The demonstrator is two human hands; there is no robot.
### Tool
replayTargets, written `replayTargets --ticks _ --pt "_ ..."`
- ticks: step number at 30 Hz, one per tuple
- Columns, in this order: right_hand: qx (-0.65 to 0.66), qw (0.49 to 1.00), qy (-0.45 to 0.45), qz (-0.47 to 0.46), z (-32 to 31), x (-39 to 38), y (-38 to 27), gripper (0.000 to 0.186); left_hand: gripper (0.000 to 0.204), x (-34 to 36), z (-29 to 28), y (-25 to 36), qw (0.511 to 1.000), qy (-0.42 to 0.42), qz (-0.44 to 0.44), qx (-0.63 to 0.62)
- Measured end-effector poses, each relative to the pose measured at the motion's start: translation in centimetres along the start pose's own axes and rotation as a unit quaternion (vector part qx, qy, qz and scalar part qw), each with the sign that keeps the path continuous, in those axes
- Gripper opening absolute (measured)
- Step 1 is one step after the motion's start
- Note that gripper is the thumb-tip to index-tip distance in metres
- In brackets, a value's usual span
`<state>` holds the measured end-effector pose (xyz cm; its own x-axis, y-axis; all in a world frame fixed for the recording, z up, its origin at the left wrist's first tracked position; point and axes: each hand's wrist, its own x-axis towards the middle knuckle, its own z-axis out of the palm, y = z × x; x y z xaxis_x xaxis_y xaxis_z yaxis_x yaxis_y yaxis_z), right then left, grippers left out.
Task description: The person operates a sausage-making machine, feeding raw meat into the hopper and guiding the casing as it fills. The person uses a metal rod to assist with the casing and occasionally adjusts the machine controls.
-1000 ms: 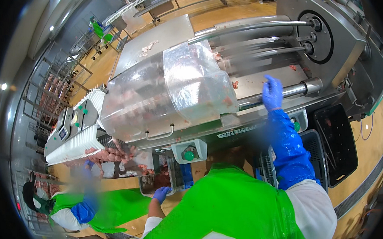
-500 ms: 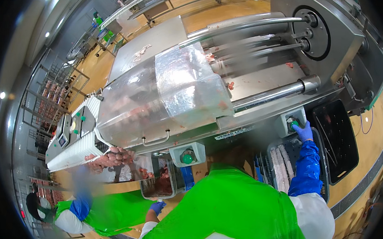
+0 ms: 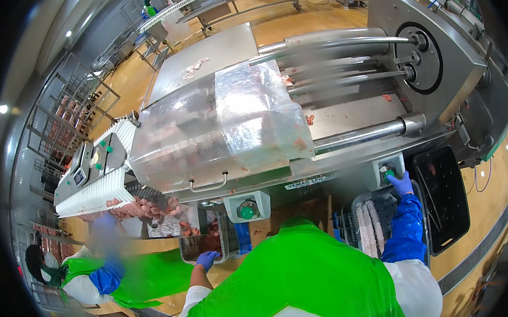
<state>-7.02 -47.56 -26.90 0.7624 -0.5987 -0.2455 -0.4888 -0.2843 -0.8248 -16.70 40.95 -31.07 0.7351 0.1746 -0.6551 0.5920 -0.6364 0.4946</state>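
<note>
My right hand (image 3: 401,183), in a blue glove, has its fingers round a green knob (image 3: 387,174) on a pale control box at the front of a large steel machine (image 3: 348,109). My left hand (image 3: 207,260), gloved too, is at the near rim of a grey crate (image 3: 226,249) with red meat scraps in it; whether the fingers grip the rim is too small to tell. Beside that crate, a second green knob (image 3: 248,210) sits on its own pale box, with neither hand on it. Linked sausages (image 3: 148,208) hang along the machine's white-toothed conveyor (image 3: 99,199) at the left.
A co-worker (image 3: 95,273) in a green apron stands at the left by the sausages, one arm blurred. Under my right arm is a grey crate (image 3: 350,238) with long pale casings (image 3: 371,225); a black bin (image 3: 444,197) stands beside it. A clear cover (image 3: 180,137) encloses the machine's middle.
My left hand has moved up to the crate's rim. My right hand has stayed at its knob. The co-worker's arm and the sausages on the conveyor have shifted, and my view has tilted slightly.
</note>
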Motion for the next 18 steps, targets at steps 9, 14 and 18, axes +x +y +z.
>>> replayTargets --ticks 9,14,18 --pt "-0.027 0.999 0.005 -0.036 0.2 1.2 1.5 0.076 0.041 0.7 -0.2 -9.9 0.935 -0.081 0.126 0.322" --pt "0.031 0.996 0.027 -0.075 0.7 -0.3 1.7 0.104 0.058 2.2 2.1 -8.7 0.978 0.008 0.048 0.205" --pt "-0.018 0.990 0.095 -0.104 2.3 -3.6 3.3 0.102 0.057 3.1 3.2 -4.7 0.989 0.006 0.042 0.139"
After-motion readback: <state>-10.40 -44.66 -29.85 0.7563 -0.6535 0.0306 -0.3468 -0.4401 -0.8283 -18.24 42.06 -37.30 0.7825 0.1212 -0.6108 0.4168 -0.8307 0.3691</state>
